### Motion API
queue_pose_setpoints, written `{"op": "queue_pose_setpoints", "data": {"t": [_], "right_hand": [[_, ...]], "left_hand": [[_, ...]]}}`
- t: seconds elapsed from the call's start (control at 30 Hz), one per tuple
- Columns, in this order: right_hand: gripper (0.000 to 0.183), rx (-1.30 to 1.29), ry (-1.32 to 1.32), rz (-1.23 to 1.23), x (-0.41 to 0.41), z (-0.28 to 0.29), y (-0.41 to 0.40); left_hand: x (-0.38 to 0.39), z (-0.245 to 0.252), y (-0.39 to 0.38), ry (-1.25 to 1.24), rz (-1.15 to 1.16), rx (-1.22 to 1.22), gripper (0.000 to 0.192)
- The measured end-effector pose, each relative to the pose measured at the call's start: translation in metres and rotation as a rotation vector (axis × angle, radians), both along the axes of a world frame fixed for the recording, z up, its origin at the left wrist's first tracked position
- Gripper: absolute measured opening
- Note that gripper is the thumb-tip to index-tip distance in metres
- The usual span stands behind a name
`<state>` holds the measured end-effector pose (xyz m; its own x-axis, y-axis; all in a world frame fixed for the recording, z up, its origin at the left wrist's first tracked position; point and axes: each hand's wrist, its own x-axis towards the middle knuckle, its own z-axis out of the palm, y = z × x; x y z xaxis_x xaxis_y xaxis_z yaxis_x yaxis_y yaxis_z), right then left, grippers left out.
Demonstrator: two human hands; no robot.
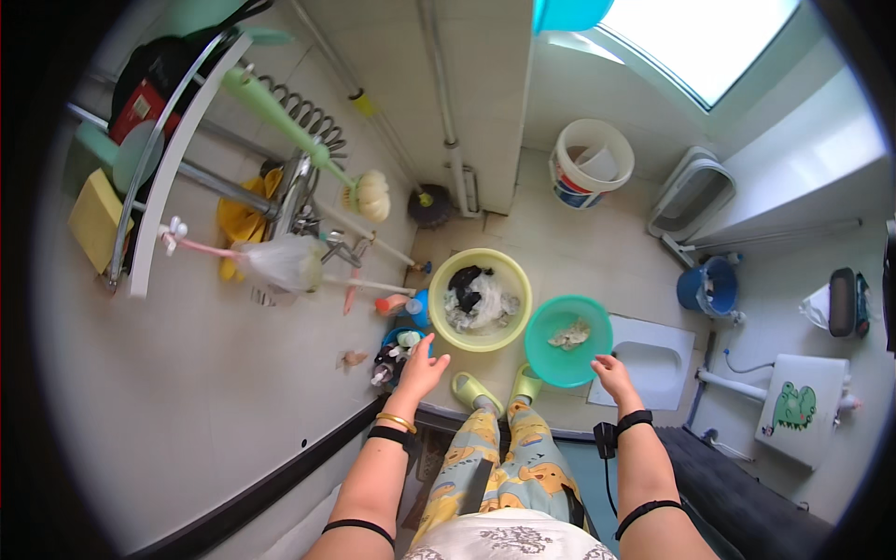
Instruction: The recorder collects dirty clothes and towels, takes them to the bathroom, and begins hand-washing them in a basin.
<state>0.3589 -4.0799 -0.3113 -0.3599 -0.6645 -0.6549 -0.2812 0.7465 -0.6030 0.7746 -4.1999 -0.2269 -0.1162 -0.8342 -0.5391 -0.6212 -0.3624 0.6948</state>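
Note:
My left hand (421,371) reaches forward with its fingers apart and holds nothing. In the picture it lies just below a yellow plastic basin (526,301), which holds wet white and black clothes (483,297). My right hand (612,378) is also empty, thumb and fingers spread, near the right rim of a green plastic basin (539,360). A crumpled pale cloth (570,334) lies in the bottom of that basin. Both basins stand on the tiled floor in front of my green slippers (476,393). Whether the right hand touches the rim cannot be told.
A white squat toilet (647,392) is set in the floor at right. Bottles fill a small blue basket (395,357) left of the yellow basin. Farther off stand a white bucket (560,171), a folded grey basin (689,192) and a blue bin (693,287). A rack (189,168) projects from the left wall.

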Motion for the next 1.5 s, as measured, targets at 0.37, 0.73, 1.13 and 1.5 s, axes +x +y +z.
{"op": "queue_pose_setpoints", "data": {"t": [0.37, 0.73, 1.13, 1.5], "right_hand": [[0.029, -0.149, 0.236, -0.112, -0.078, 0.105, 0.026], [0.046, -0.228, 0.214, -0.589, -0.063, 0.167, 0.126], [0.075, -0.114, 0.069, -0.808, 0.085, 0.170, 0.280], [0.056, -0.065, -0.095, -1.200, 0.250, 0.151, 0.398]], "left_hand": [[-0.042, 0.081, -0.028, -0.081, -0.270, -0.193, 0.026], [-0.114, 0.112, -0.085, -0.238, -0.737, -0.362, 0.064], [-0.147, 0.114, -0.083, -0.420, -1.131, -0.253, 0.079], [-0.297, 0.112, 0.042, -0.086, -1.756, -0.347, 0.071]]}}
